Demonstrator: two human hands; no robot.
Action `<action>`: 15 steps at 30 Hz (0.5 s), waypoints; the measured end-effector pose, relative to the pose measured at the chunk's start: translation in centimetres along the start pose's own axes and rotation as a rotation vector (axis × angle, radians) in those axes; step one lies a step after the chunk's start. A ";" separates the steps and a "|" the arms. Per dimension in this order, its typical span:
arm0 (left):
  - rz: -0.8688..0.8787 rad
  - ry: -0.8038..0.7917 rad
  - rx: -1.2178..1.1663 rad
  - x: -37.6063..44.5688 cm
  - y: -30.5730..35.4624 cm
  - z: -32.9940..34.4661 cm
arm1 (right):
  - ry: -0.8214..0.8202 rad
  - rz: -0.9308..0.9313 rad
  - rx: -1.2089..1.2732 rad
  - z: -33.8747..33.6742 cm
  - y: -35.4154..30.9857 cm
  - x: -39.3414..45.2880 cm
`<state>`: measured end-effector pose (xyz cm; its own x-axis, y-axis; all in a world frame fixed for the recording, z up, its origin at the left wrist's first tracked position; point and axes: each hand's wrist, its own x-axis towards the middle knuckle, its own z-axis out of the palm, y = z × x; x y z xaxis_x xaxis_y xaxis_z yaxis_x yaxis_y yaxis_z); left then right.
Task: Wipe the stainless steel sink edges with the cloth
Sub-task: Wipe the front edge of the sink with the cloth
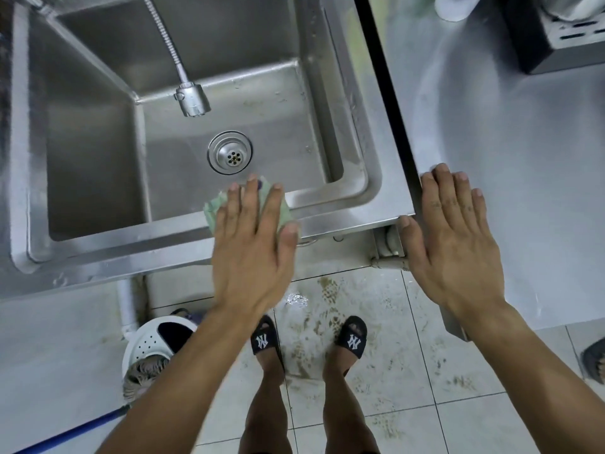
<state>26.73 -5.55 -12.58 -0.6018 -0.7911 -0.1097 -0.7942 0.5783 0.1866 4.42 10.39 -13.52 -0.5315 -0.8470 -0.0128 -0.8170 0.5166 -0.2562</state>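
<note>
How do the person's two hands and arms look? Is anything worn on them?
Both the left hand and the right hand are bare: no gloves, rings, watch or bracelets show. Both forearms are uncovered, with no sleeves in view. Fingernails are short and unpainted.

Bright, even overhead light; soft glare on the steel tabletop (pixel 523 152); wide-angle bending and blur at the edges.

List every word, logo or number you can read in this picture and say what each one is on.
"NY" interlocked logo, white on black: on the strap of the left slipper.
"NY" interlocked logo, white on black: on the strap of the right slipper.
Nothing else is readable: the sink, the tap head, the cloth under the left hand and the black holder show no lettering.
</note>
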 end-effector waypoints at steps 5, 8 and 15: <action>0.095 0.077 -0.064 1.6 6.6 1.6 | 0.005 -0.084 0.214 -0.2 -3.1 0.8; 0.226 0.071 -0.072 0.7 3.1 1.6 | -0.037 -0.233 0.249 0.5 -6.0 2.0; 0.010 0.089 0.018 -3.0 -9.1 -0.6 | -0.158 -0.651 -0.043 2.4 -10.7 4.0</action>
<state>35.80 -8.61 -13.37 -0.6006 -0.7992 -0.0207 -0.7899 0.5892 0.1699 11.53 1.19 -13.14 0.1090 -0.9940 -0.0112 -0.9697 -0.1039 -0.2211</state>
